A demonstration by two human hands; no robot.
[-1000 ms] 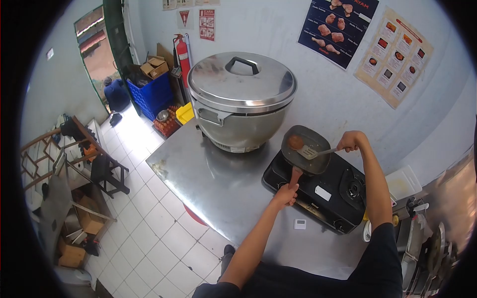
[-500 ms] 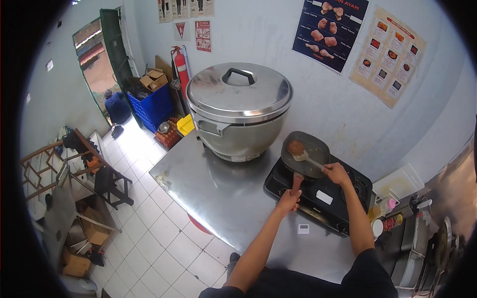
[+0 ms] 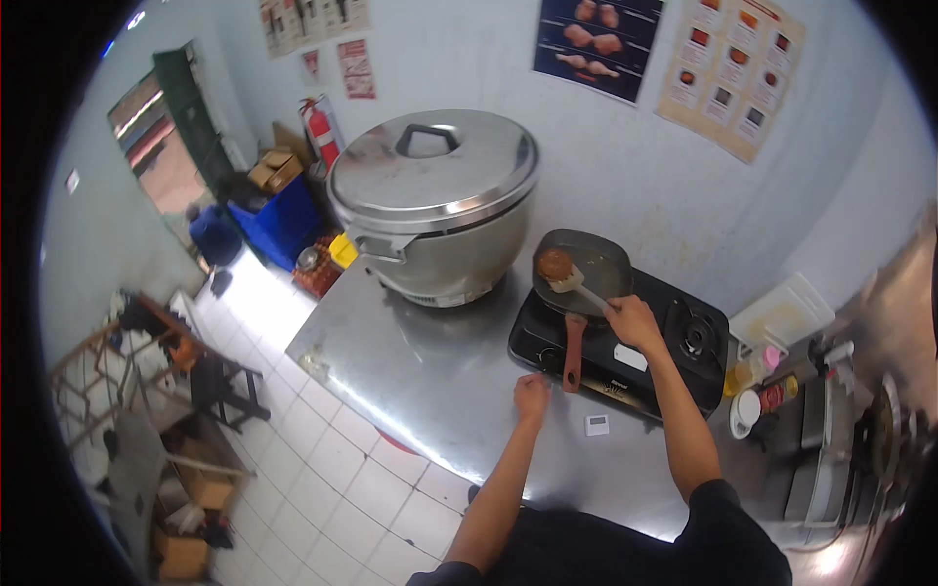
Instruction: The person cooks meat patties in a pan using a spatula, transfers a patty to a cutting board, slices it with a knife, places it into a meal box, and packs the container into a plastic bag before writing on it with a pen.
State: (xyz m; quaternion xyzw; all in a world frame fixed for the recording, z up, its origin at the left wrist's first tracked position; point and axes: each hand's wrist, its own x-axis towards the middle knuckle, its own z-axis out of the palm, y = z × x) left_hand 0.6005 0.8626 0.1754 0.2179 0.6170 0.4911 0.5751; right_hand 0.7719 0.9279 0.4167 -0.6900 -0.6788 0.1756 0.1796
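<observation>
1. In the head view, a large metal cooker [image 3: 435,259] stands far left on the worktop [image 3: 401,361], close to the left side of the black stove [image 3: 598,369]; its lid is on, hiding the contents.
2. Just right of the stove, a pink-capped bottle [image 3: 747,372] with yellow contents, a white container [image 3: 746,409] and a red-labelled jar [image 3: 779,394] crowd together; a white tray [image 3: 785,309] stands farther back, near the wall.
3. A small white timer [image 3: 597,425] lies just off the stove's near edge.
4. Far left on the floor, a blue crate [image 3: 278,230] carries a cardboard box [image 3: 277,173]; a person in blue [image 3: 213,237] is down low by the doorway.
5. The dark pan [image 3: 606,262] sits over the stove's left side, handle toward the near side; the round brown food [image 3: 555,264] is in its left part.
6. The right hand [image 3: 633,322] has its fingers closed round the spatula [image 3: 588,295], whose blade meets the food's near edge.
7. The left hand [image 3: 532,397] is near the pan's handle, apart from it, fingers seemingly curled; I cannot tell how far open they are or whether they hold anything.
</observation>
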